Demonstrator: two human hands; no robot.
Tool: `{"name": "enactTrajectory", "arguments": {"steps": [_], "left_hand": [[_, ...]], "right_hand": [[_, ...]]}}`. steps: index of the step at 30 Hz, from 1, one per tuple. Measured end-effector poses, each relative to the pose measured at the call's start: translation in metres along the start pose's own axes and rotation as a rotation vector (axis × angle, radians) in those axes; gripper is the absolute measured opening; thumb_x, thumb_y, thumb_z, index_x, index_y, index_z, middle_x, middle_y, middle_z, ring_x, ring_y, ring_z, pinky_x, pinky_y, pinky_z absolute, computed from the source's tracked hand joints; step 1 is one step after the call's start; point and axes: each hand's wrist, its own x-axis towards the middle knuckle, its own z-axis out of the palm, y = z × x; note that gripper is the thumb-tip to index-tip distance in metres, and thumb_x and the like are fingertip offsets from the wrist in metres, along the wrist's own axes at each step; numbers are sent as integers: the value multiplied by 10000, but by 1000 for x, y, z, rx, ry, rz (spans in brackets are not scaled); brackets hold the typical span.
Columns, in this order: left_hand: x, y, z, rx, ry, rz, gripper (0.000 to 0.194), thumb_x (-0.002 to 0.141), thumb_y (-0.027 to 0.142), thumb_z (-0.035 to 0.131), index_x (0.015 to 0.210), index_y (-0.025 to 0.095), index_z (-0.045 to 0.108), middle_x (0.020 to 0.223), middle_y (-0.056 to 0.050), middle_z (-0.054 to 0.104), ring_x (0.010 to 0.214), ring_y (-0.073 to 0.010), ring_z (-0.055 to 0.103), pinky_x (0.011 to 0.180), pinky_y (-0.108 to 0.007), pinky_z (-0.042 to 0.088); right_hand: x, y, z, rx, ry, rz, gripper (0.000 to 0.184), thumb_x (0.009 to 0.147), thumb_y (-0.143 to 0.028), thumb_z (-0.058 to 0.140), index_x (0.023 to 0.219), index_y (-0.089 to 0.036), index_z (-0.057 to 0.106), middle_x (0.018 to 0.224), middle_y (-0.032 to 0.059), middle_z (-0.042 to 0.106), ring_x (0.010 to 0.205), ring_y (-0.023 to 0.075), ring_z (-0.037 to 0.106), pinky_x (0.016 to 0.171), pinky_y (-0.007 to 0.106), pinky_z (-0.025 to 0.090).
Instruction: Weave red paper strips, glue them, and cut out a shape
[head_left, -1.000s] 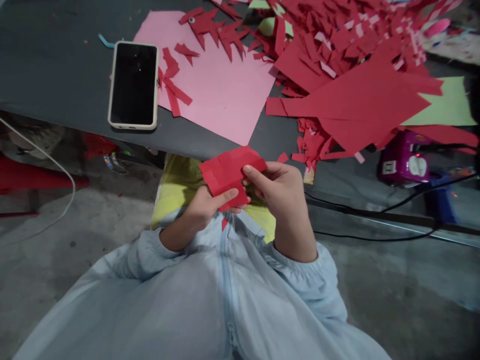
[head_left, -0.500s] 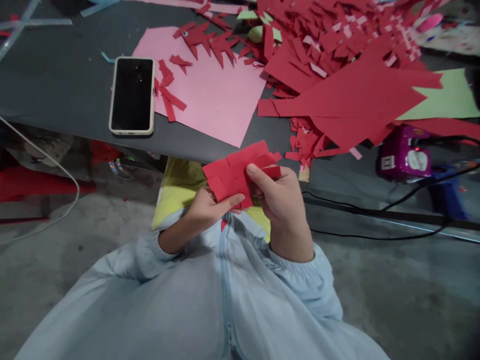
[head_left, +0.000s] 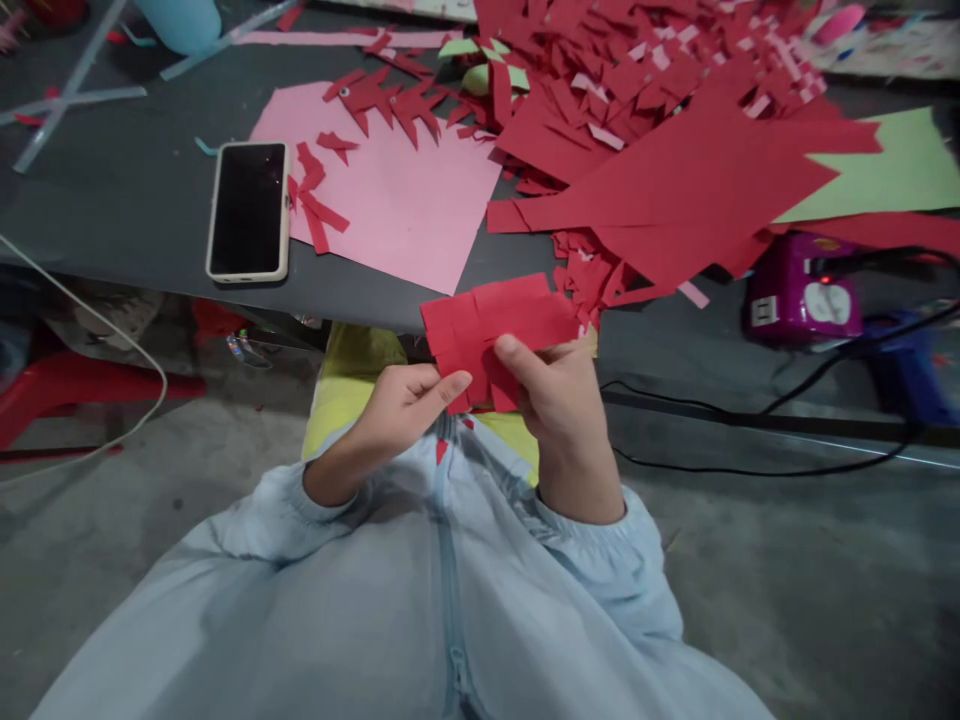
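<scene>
Between my hands, over my lap at the table's near edge, is a piece of red paper [head_left: 495, 315] that looks made of several overlapping strips. My left hand [head_left: 409, 400] pinches its lower left corner, thumb on top. On the right side, my right hand [head_left: 555, 390] grips it with the thumb pressed on its face; the fingers behind are hidden. Just beyond lies a pink sheet [head_left: 405, 215] on the table. Cut red paper shapes [head_left: 364, 97] rest along its upper edge, one bearing a small eye, and more red strips [head_left: 319, 210] lie at its left.
A phone [head_left: 249, 212] lies left of the pink sheet. Red paper scraps [head_left: 637, 60] are heaped at the back right, with a large red sheet [head_left: 660, 190] in front. A purple box [head_left: 802, 290] with black cables stands at the right. Clear sticks [head_left: 71, 90] cross at far left.
The red paper has been turned flatter and now spreads wider to the right, with my right hand still on it. The view has shifted, showing more of the table's far side.
</scene>
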Motion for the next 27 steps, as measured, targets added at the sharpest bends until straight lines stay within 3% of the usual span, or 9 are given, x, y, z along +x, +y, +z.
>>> {"name": "enactTrajectory", "arguments": {"steps": [3, 9, 17, 22, 27], "left_hand": [[2, 2, -1, 53, 0, 11, 599, 807, 694, 619, 547, 162, 533, 520, 15, 470, 526, -100, 438, 478, -237, 310], [4, -1, 3, 57, 51, 14, 621, 833, 719, 561, 552, 167, 517, 527, 13, 480, 536, -105, 458, 501, -242, 341], [3, -1, 4, -40, 54, -54, 606, 775, 731, 623, 543, 174, 571, 525, -3, 546, 540, -125, 520, 519, -253, 421], [6, 0, -8, -92, 184, 34, 500, 730, 655, 730, 647, 166, 664, 624, -7, 624, 634, -127, 575, 603, -240, 481], [6, -4, -17, -81, 284, 52, 422, 792, 534, 737, 616, 159, 656, 594, 30, 562, 563, -81, 471, 541, -209, 414]], "right_hand": [[-1, 4, -3, 9, -56, 10, 228, 668, -385, 864, 799, -248, 735, 830, 5, 753, 764, 177, 696, 722, 328, 599], [-4, 10, 7, 70, 32, -18, 219, 697, -379, 838, 793, -225, 715, 829, 14, 748, 832, 193, 704, 799, 356, 609], [-4, 8, 9, 19, 27, 19, 206, 711, -381, 823, 791, -223, 718, 831, 18, 756, 768, 179, 703, 737, 341, 605], [-5, 5, 2, -106, -65, 14, 186, 716, -383, 819, 763, -221, 741, 818, 27, 770, 769, 200, 705, 711, 349, 601], [-1, -3, -4, -162, -104, 48, 281, 653, -451, 859, 664, -213, 712, 639, 0, 694, 571, 148, 611, 537, 285, 538]]}}
